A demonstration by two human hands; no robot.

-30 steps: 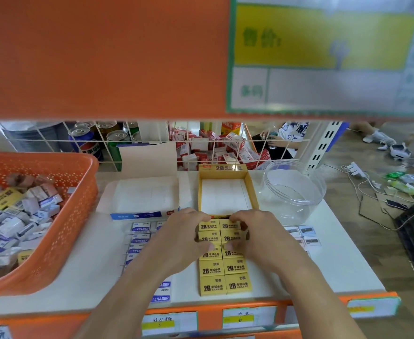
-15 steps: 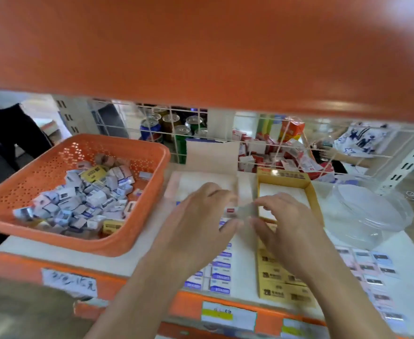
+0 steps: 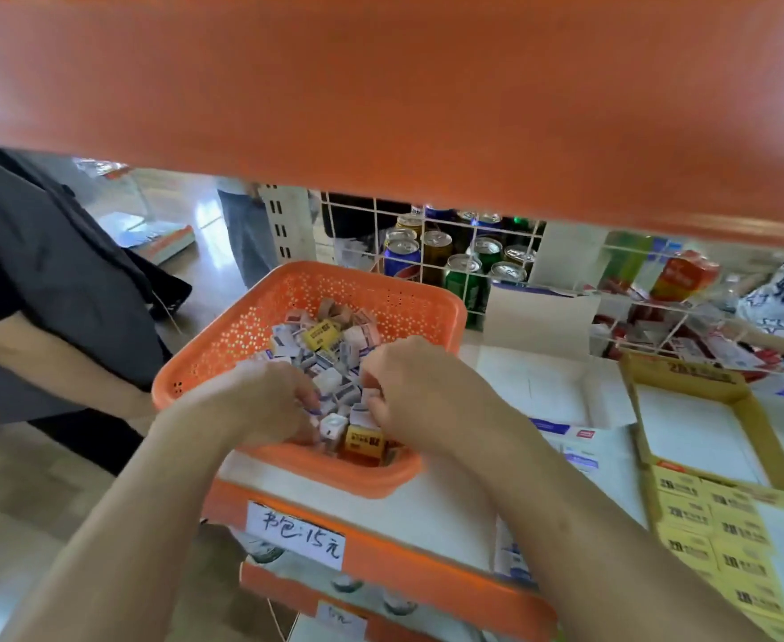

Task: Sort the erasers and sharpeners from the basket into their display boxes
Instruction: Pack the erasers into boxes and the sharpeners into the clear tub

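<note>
Reaching into basket (image 3: pixel 260 317), left hand (image 3: pixel 265 400), right hand (image 3: pixel 413 386)

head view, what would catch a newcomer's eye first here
The orange basket at centre holds a pile of small white and yellow packets, with the left hand and right hand dug into it, fingers curled. To the right, a yellow display box lies open, with rows of yellow erasers in front of it. A blurred orange shelf edge fills the top.

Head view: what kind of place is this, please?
Probably a small shop, or a mock one: a handwritten price label on the orange shelf edge, drink cans stocked behind, and a yellow eraser display box.
</note>
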